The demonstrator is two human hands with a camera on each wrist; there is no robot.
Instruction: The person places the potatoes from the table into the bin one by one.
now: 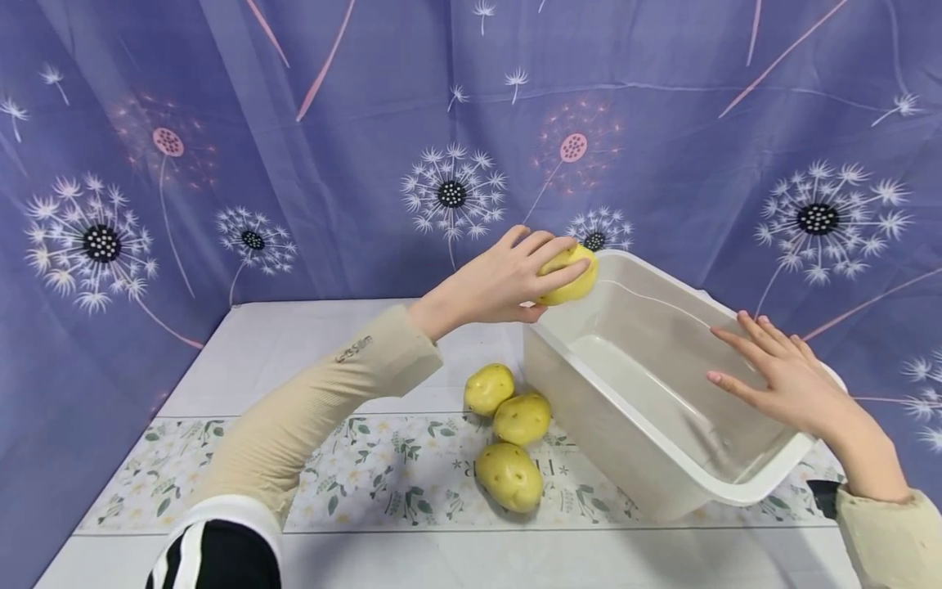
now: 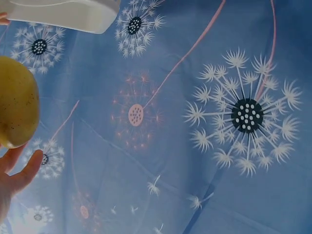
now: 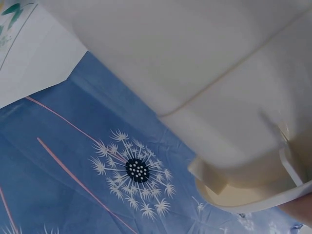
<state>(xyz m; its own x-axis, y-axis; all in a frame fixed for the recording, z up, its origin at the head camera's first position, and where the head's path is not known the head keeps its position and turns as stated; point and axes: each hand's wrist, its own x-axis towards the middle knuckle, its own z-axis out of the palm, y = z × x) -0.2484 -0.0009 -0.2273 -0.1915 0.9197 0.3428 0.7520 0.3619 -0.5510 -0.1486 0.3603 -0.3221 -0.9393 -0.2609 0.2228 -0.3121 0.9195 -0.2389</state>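
A yellow potato is gripped in my left hand, up at the far left corner of a white plastic bin. The left wrist view catches that potato at its left edge, with fingertips beneath it. My right hand lies over the bin's right rim, fingers spread and fairly straight. Beside the bin's left wall, three potatoes sit on the table: a far one, a middle one and a near one. In the right wrist view the bin's wall hides most of the hand.
The white table carries a printed floral strip running left to right. A purple curtain with dandelion patterns hangs behind the table and on both sides. The bin stands at an angle on the table's right part.
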